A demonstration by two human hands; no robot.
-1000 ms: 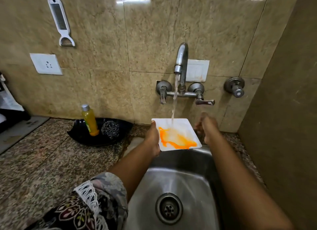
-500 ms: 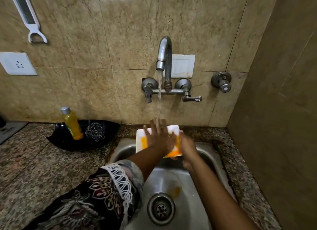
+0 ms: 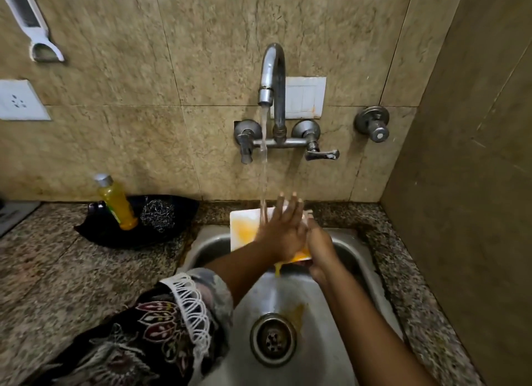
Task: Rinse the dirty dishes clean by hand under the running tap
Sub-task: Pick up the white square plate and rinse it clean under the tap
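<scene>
A white square plate (image 3: 243, 226) smeared with orange sauce is held over the steel sink (image 3: 357, 259), under the water running from the wall tap (image 3: 272, 77). My left hand (image 3: 283, 230) lies flat on the plate's face with fingers straight and spread, in the stream. My right hand (image 3: 318, 246) grips the plate's right edge from beside and below. Orange water runs off the plate's near edge and down to the drain (image 3: 273, 339). Much of the plate is hidden by my hands.
A black dish (image 3: 115, 236) on the granite counter to the left holds a yellow soap bottle (image 3: 116, 203) and a steel scrubber (image 3: 157, 214). A side wall (image 3: 460, 184) stands close on the right. A wall valve (image 3: 372, 123) and socket (image 3: 20, 100) are on the tiles.
One second ago my left hand held the plate's left edge; it now lies on the plate's face, and my right hand took the right edge. The sauce has thinned and orange water runs down.
</scene>
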